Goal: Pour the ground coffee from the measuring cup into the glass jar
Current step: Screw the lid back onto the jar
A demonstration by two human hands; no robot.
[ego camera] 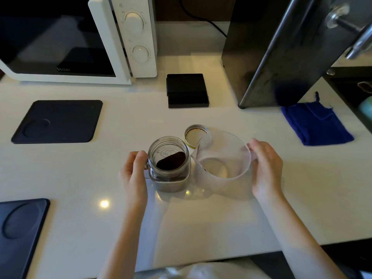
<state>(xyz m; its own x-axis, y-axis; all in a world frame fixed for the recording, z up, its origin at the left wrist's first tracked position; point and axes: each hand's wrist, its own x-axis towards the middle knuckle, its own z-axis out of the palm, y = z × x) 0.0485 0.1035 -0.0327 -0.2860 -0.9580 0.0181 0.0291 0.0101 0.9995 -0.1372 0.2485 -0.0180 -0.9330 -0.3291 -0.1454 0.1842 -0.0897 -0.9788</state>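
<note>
A clear glass jar (161, 146) stands upright on the white counter with dark ground coffee (171, 161) lying inside it. My left hand (135, 170) grips the jar's left side. Right beside it a frosted plastic measuring cup (223, 156) is tilted with its spout at the jar's rim; no coffee shows inside the cup. My right hand (265, 166) holds the cup by its handle on the right side. The jar's lid (196, 135) lies upside down just behind both, partly covered by the cup.
A white microwave (80, 39) stands at the back left and a black appliance (281, 51) at the back right. A small black scale (187, 90) sits between them. Dark mats (58, 120) (18, 232) lie left; a blue cloth (314, 123) lies right.
</note>
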